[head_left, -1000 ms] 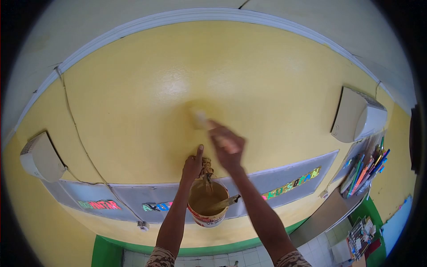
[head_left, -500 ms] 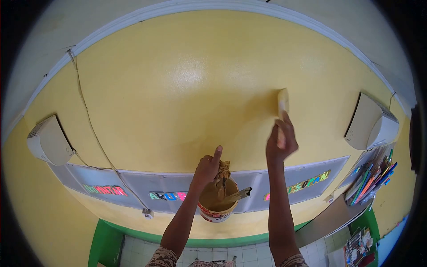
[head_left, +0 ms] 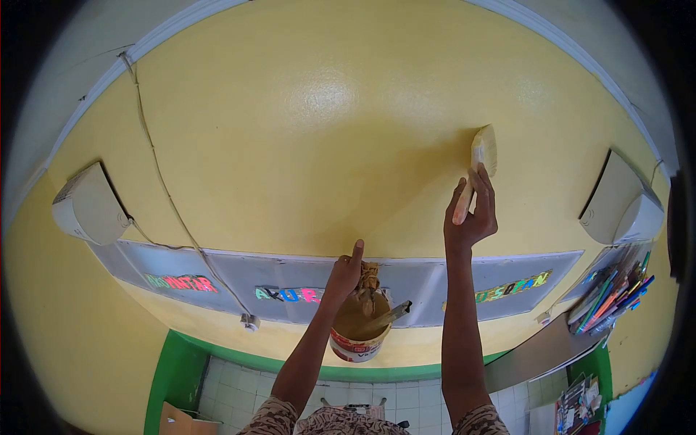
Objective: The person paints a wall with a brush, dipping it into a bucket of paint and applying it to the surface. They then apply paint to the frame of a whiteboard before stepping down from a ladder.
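My right hand (head_left: pixel 475 212) is closed around the handle of a wide paintbrush (head_left: pixel 485 151), tilted with its bristles up against the yellow wall (head_left: pixel 391 94). Lower and to the left, my left hand (head_left: pixel 344 278) grips at the rim of a white and red paint bucket (head_left: pixel 354 348), thumb pointing up. A crumpled, paint-stained brown wrap (head_left: pixel 369 278) lies beside its fingers and hangs over the rim; how the fingers hold the bucket is partly hidden. Inside is yellowish-brown paint. A paint-smeared flat tool (head_left: pixel 392 315) leans in the bucket, its end sticking out to the right.
White boxes hang on the wall at left (head_left: pixel 90 205) and right (head_left: pixel 623 199). A cable (head_left: pixel 156 163) runs down the wall to a socket. Below is a grey board (head_left: pixel 239 272) with coloured letters. Pens and markers (head_left: pixel 612 297) stand at right, above green-edged shelving.
The brush has shifted a little right along the wall and now leans more to the right. The right fingers lie straighter on the handle. The camera view has tilted and shifted slightly.
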Demonstrator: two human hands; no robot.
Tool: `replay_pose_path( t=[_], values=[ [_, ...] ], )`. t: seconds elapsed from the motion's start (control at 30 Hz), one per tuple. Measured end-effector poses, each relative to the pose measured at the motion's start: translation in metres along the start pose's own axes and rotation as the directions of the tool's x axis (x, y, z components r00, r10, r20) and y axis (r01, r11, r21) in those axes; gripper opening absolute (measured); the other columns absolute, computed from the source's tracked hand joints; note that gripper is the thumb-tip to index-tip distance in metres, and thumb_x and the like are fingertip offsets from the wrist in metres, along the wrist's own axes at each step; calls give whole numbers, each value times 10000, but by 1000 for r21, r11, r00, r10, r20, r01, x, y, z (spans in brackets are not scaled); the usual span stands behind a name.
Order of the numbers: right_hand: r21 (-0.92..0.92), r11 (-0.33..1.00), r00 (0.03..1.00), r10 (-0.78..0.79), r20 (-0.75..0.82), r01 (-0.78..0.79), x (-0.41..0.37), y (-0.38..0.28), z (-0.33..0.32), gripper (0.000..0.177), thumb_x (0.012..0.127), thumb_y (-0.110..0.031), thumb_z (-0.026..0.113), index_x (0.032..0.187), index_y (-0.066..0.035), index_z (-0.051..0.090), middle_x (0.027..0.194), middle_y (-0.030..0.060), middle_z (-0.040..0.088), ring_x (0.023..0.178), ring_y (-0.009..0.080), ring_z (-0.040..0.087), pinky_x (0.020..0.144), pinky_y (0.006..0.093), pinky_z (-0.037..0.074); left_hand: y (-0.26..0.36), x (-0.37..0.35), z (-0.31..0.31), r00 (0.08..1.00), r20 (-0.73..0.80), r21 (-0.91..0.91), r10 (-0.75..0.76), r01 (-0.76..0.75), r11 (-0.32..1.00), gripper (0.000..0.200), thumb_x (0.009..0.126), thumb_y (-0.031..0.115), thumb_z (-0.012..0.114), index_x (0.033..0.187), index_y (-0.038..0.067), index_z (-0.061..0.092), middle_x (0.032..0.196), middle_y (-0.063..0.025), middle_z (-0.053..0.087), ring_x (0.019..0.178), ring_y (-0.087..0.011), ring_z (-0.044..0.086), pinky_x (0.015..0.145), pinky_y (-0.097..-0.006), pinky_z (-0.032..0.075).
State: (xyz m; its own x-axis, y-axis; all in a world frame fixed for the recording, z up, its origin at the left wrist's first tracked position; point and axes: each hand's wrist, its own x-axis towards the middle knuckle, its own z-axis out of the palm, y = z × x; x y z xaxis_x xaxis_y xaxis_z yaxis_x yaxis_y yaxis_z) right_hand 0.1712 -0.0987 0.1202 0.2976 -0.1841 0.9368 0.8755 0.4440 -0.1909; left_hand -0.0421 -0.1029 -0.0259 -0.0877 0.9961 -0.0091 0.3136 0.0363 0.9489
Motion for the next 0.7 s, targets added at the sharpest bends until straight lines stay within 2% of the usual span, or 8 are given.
replay_pose_path(
  t=[0.1,0.17,0.2,0.23,0.37,0.5,0.57,0.7],
  values=[
    [-50,997,998,-54,25,55,1,10,-6,277,780,4,699,1055,-28,676,1076,156,693,951,286,692,777,345,574,-8,1,1,996,80,-31,-46,49,998,790,901,741,331,547,42,430,496,-89,446,464,-192,520,466,-379,453],
    [-91,993,996,-72,56,77,2,14,-9,308,786,-5,702,1091,-14,666,1076,155,692,948,282,690,785,347,571,-19,3,3,1000,15,6,5,-5,1000,861,909,736,304,594,-32,530,565,-191,546,555,-301,598,576,-444,488],
    [-61,997,998,-45,50,48,3,15,-10,308,791,2,700,1097,-13,668,1076,146,695,961,278,687,813,354,562,-28,8,5,1000,15,9,-1,1,1000,861,909,736,304,594,-32,530,565,-191,546,555,-301,598,576,-444,488],
    [-31,999,999,-15,47,17,3,15,-11,308,796,8,697,1103,-11,670,1075,138,698,975,275,684,840,362,552,-40,15,8,1000,-2,39,0,0,999,891,906,740,296,644,-67,566,613,-241,575,628,-359,619,644,-471,484],
    [-77,997,998,13,61,-8,0,22,-12,321,787,-19,706,1104,-10,661,1065,133,698,912,266,689,783,343,570,-71,29,13,1000,-24,66,2,0,998,950,898,749,287,750,-131,613,729,-350,610,823,-495,623,797,-527,445],
    [-37,999,997,-12,73,15,4,26,-14,313,790,-18,704,1100,-11,663,1052,136,695,900,273,688,778,346,572,-71,28,13,999,-45,102,-23,27,994,947,891,758,291,762,-124,611,723,-324,619,752,-440,647,734,-504,477],
    [40,998,996,50,71,-53,6,27,-16,306,789,-15,706,1093,-13,670,1034,134,688,898,277,687,777,355,571,-51,17,8,996,-23,63,-81,82,995,934,890,757,303,766,-116,612,701,-281,624,650,-364,656,620,-461,495],
    [49,998,998,40,48,-42,3,27,-16,301,789,-10,709,1088,-14,672,1007,132,680,890,271,682,766,364,567,-67,30,8,998,-56,65,-20,24,998,921,889,755,314,780,-111,609,659,-232,615,556,-292,638,513,-413,481]
  ],
)
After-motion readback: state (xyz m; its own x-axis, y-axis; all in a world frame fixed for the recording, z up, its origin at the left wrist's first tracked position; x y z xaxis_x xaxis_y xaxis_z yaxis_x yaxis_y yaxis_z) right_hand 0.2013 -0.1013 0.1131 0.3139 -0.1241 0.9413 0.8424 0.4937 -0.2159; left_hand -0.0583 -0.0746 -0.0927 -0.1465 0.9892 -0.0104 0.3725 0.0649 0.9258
